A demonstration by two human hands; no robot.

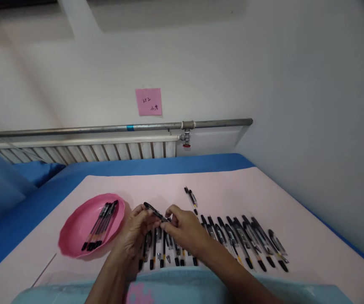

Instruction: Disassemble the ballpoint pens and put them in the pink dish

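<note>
My left hand (137,234) and my right hand (185,228) meet above a pink sheet (264,190), both pinched on one black pen (155,211) that points up and to the left. Under and beside my hands lies a row of several black pens (248,240), side by side, running to the right. Two more pens (191,197) lie apart, just beyond the row. Left of my hands a pink dish (74,230) holds several black pens (101,223).
The pink sheet covers a blue surface (26,211). Behind it run a white radiator (83,151) and a metal pipe (106,128) with a red valve (186,145). A pink sticky note (148,101) hangs on the white wall. Light blue cloth (182,289) lies at the near edge.
</note>
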